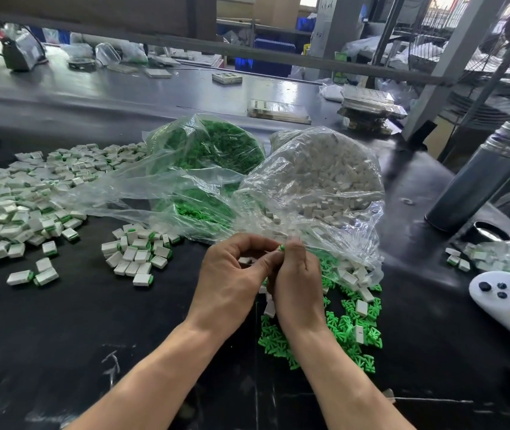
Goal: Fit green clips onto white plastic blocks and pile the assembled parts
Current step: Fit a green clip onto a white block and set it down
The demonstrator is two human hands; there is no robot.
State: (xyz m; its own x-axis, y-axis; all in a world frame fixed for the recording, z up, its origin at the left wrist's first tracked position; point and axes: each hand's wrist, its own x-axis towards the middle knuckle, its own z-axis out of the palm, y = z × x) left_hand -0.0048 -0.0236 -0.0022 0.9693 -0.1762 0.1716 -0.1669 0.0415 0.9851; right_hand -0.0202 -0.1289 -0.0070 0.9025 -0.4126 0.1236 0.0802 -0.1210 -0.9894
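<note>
My left hand (232,274) and my right hand (297,274) meet above the black table, fingertips together. The right fingers pinch a green clip (281,248); the left fingers curl round a white block (245,260), mostly hidden. Loose green clips (352,333) and a few white blocks (361,307) lie under and right of my right hand. One clear bag holds green clips (216,147), another holds white blocks (334,178). Assembled white-and-green parts form a small pile (139,252) left of my hands and a large spread (24,193) at far left.
A grey cylinder bottle (473,184) stands at the right, with a white handheld device (504,299) and another bag of parts (508,256) near it. Stacked trays (368,110) sit behind the bags. A metal bar (185,46) crosses overhead.
</note>
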